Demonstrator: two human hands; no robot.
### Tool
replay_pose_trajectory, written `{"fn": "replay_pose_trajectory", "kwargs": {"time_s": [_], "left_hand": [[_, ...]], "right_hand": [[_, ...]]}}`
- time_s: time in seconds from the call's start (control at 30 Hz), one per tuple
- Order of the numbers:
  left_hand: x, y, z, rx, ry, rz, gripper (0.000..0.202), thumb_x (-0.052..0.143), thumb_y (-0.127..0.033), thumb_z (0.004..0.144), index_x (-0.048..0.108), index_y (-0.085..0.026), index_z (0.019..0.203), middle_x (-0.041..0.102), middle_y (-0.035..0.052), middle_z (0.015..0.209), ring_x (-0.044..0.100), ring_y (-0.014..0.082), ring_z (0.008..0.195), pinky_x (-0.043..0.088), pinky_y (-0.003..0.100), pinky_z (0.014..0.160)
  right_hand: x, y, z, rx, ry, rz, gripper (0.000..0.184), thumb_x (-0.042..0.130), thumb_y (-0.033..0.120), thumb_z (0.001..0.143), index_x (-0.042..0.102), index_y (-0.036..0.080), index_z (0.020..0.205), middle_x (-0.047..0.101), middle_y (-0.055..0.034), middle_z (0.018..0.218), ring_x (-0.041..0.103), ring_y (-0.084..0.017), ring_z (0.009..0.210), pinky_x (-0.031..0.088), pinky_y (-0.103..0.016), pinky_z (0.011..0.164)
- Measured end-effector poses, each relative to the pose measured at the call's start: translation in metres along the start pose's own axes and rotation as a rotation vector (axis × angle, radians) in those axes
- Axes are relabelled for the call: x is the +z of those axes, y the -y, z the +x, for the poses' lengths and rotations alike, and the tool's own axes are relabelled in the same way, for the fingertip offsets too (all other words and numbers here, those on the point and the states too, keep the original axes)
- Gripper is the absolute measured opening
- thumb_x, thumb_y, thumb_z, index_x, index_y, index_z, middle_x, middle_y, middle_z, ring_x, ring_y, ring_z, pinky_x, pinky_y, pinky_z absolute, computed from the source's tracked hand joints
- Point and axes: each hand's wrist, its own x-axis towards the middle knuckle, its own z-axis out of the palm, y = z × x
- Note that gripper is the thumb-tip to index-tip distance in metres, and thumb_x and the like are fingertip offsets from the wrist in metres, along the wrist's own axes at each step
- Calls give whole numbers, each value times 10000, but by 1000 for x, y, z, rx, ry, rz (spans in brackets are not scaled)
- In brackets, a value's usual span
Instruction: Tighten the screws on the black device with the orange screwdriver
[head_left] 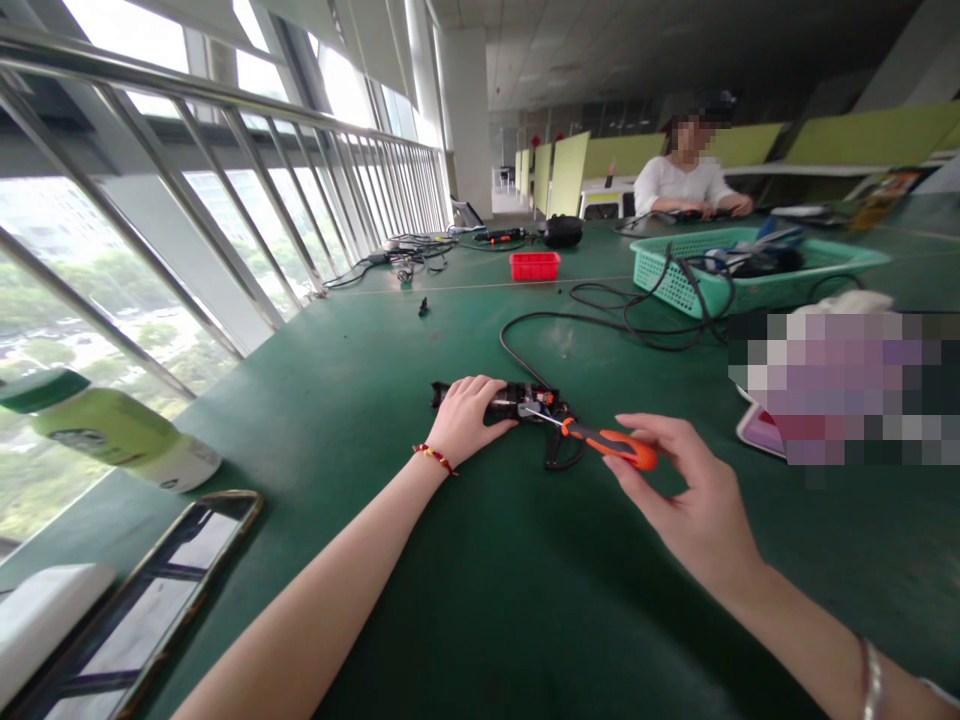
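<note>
My left hand (466, 418) is closed over a black corded device (517, 402) lying on the green tabletop, and its palm hides much of the body. Inner parts and small coloured wires show at the device's right end. Between thumb and fingers, my right hand (694, 490) grips an orange and grey screwdriver (611, 441) by its handle. The thin shaft points left, and its tip meets the exposed end of the device, though the exact contact spot is too small to make out. A black loop-shaped part lies just below that end.
A black cable (566, 315) runs back toward a teal basket (750, 290) of tools. A red bin (535, 266) stands further back. Left are a green bottle (120, 430) and a phone (161, 600). A railing (262, 130) borders the table; a person (682, 180) sits across.
</note>
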Motion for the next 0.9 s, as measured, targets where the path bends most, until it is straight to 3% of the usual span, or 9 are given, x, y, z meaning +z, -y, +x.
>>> {"fn": "replay_pose_trajectory", "kwargs": {"time_s": [0.13, 0.33, 0.53, 0.73, 0.9], "left_hand": [[0, 0, 0, -4, -7, -1, 425, 672, -394, 769, 556, -207, 1134, 614, 63, 1075, 540, 257, 1027, 423, 414, 934], [-2, -1, 0, 5, -4, -3, 427, 672, -388, 772, 553, -198, 1136, 614, 61, 1085, 540, 247, 1013, 424, 402, 929], [-2, -1, -1, 11, -13, 10, 427, 666, -389, 772, 557, -186, 1130, 619, 63, 1087, 539, 246, 1020, 415, 395, 937], [-3, 0, -1, 11, -10, 19, 425, 678, -414, 762, 574, -199, 1115, 633, 58, 1057, 560, 243, 976, 439, 393, 887], [-3, -1, -1, 23, 6, 17, 444, 672, -483, 760, 591, -205, 1097, 640, 59, 1020, 576, 241, 958, 450, 388, 866]], "right_hand": [[-3, 3, 0, 32, 110, -28, 182, 546, 342, 877, 598, 214, 996, 678, -27, 774, 671, -169, 690, 552, -296, 637], [0, 2, 1, -95, -42, -54, 291, 593, 266, 836, 546, 201, 1115, 671, -63, 950, 671, -185, 862, 554, -312, 757], [-1, 3, -1, -38, 129, -37, 217, 600, 333, 845, 595, 211, 1024, 702, -46, 876, 683, -173, 730, 568, -317, 672], [-1, 4, 0, -142, -52, -59, 292, 624, 256, 812, 560, 210, 1094, 688, -58, 944, 681, -186, 835, 562, -315, 736], [-4, 6, 0, -117, 26, -70, 149, 602, 294, 836, 601, 229, 971, 700, -33, 864, 674, -167, 733, 551, -291, 657]]}}
